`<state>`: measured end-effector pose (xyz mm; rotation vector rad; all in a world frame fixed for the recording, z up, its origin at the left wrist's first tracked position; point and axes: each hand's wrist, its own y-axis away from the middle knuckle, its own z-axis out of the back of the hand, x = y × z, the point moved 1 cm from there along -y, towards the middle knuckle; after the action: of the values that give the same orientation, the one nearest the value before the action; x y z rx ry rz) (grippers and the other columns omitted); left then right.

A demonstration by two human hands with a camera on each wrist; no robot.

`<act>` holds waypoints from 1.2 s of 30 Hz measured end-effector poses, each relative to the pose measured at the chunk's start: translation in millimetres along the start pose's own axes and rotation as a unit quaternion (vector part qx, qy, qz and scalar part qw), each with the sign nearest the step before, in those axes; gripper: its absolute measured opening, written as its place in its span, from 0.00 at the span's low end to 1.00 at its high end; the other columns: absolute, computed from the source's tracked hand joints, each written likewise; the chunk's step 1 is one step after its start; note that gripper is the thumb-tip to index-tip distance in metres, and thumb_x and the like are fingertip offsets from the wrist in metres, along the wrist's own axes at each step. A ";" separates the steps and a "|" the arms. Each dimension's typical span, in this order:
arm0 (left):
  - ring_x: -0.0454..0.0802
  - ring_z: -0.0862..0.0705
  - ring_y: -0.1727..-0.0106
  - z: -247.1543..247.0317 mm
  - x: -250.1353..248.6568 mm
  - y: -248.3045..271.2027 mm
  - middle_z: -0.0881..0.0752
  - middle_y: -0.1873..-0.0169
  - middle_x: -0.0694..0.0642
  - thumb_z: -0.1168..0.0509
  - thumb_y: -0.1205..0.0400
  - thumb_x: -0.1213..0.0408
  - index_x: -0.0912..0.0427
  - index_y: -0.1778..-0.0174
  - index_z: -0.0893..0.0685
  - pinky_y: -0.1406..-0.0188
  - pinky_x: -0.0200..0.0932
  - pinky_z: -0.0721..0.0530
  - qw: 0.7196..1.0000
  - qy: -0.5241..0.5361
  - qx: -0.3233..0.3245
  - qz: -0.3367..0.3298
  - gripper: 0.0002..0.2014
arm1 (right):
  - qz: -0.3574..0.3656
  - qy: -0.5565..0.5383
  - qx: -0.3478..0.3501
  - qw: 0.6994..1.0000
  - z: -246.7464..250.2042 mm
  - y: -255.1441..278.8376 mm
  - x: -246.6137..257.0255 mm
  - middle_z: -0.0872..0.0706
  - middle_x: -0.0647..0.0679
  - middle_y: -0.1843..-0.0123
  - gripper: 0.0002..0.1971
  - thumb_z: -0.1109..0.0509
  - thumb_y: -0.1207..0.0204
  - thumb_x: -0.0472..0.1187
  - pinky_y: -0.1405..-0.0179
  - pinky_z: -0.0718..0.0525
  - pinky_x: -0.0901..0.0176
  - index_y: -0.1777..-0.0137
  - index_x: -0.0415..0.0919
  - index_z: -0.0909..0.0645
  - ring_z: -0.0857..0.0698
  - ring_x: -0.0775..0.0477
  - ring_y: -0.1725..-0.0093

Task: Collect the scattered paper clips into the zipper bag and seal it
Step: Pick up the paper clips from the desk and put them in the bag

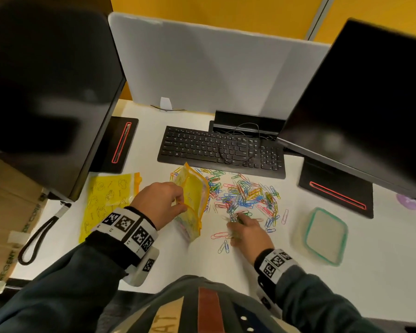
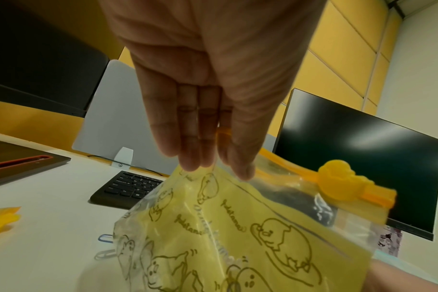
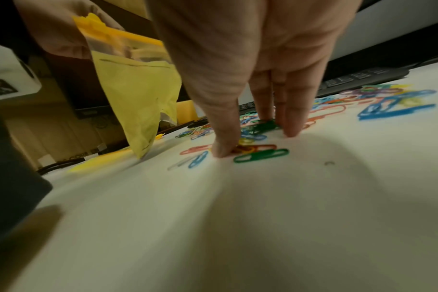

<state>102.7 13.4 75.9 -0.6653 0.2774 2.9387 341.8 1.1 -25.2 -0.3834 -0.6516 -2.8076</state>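
Several coloured paper clips [image 1: 245, 193] lie in a loose pile on the white desk [image 1: 226, 265], in front of the keyboard. My left hand [image 1: 159, 203] pinches the orange zipper rim of a yellow printed zipper bag [image 1: 192, 195] and holds it up, mouth open, left of the pile. In the left wrist view the fingers [image 2: 195, 158] grip the bag [image 2: 238, 227] near its slider [image 2: 338, 183]. My right hand [image 1: 245, 229] reaches down at the pile's near edge. Its thumb [image 3: 223, 150] and fingertips [image 3: 291, 130] touch clips, spread apart, beside a green clip [image 3: 261, 155].
A second yellow bag [image 1: 108, 200] lies flat at the left. A black keyboard [image 1: 221, 150] sits behind the pile. A teal-rimmed plastic container [image 1: 322, 236] stands at the right. Two monitor bases [image 1: 334, 191] [image 1: 120, 143] flank the work area. A black strap [image 1: 34, 239] hangs off the left edge.
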 end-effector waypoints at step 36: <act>0.47 0.24 0.63 -15.0 2.6 -14.4 0.21 0.66 0.46 0.30 0.27 0.53 0.54 0.63 0.17 0.59 0.42 0.24 0.999 0.024 0.011 -0.025 0.08 | -0.018 0.074 0.004 0.997 13.6 -39.0 24.5 0.25 0.36 0.33 0.21 0.44 0.22 0.28 0.41 0.20 0.47 0.29 0.36 0.31 0.24 0.36 0.34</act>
<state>108.8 24.6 59.3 -0.7304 0.2921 2.8722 310.6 37.3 -21.4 -0.1610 -0.6421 -2.8332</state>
